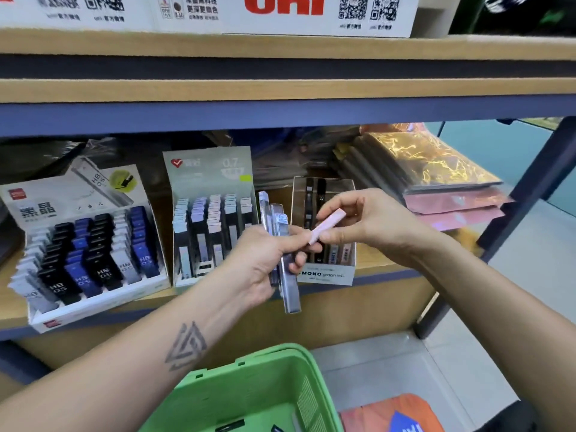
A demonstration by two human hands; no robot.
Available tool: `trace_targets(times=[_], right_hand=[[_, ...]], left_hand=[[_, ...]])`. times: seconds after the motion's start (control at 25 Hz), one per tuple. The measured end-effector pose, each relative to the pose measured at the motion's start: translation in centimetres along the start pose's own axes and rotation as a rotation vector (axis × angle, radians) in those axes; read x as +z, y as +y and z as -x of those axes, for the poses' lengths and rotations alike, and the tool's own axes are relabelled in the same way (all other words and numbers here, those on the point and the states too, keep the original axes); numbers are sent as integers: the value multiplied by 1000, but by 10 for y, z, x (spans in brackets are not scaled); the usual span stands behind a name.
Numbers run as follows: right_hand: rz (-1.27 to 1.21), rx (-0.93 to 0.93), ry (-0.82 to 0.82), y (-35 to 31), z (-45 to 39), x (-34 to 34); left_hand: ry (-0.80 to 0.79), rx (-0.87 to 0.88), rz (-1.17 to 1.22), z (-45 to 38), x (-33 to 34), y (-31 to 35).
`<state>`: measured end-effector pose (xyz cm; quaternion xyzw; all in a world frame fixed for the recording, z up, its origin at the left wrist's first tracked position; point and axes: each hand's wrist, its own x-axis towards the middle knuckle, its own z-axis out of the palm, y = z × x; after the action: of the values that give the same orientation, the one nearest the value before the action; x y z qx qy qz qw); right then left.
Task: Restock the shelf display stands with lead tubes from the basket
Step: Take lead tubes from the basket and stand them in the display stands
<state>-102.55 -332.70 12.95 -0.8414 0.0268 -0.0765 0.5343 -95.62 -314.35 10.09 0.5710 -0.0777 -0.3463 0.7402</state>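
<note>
My left hand [265,260] grips a loose fan of clear lead tubes [282,244] while my right hand [352,219] pinches the pink tube [327,225] near the MONO stand [324,274], so pulling carelessly could spill the fan into the green basket [249,391].

- Your right hand [358,219] pinches a pale pink lead tube [328,225].
- Your left hand [265,263] grips clear, grey-tinted lead tubes [285,260].
- Your left forearm carries a grey tattoo [186,346] of nested triangles.
- The basket [249,391] below you is bright green.
- The left display stand [84,244] is white, with black, blue and grey tubes in rows.
- The middle stand [212,219] is grey-green with a red heart mark.
- The folders [433,163] on your right show a gold marbled pattern over pink ones.
- The sign [283,4] above reads in red on white.
</note>
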Motion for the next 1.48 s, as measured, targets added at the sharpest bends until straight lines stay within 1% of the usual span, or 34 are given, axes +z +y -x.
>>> trace_targets(times=[0.08, 0.16, 0.32, 0.4, 0.6, 0.68, 0.76, 0.88, 0.96, 1.04, 1.2, 1.28, 1.48], right_hand=[[-112, 66, 38, 8, 2, -12], [-186, 104, 68, 14, 5, -19], [-236, 132, 111, 18, 7, -17], [-225, 117, 133, 18, 6, -17], [-141, 8, 79, 15, 7, -22], [-83, -24, 104, 10, 9, -26], [39, -24, 173, 9, 10, -34], [378, 40, 259, 24, 5, -35], [560, 51, 266, 37, 2, -27], [684, 23, 255, 48, 2, -17], [866, -81, 263, 56, 5, -4], [959, -93, 272, 55, 6, 0], [1004, -85, 305, 59, 11, 6]], left_hand=[[28, 45, -46, -2, 2, -5], [48, 44, -61, -5, 2, -11], [70, 12, -41, -9, 2, -19], [65, -8, -28, -9, 5, -21], [-27, -131, 127, -8, 7, -19], [-50, -165, 89, -6, 8, -19], [-46, -180, 36, -4, 9, -20], [-34, -204, 28, -3, 7, -19], [-51, -232, 45, -3, 6, -19], [-73, -247, 59, -2, 6, -18], [-95, -231, 58, 0, 6, -16], [-97, -237, 62, 2, 5, -15], [-157, -280, 114, 7, 3, -12]])
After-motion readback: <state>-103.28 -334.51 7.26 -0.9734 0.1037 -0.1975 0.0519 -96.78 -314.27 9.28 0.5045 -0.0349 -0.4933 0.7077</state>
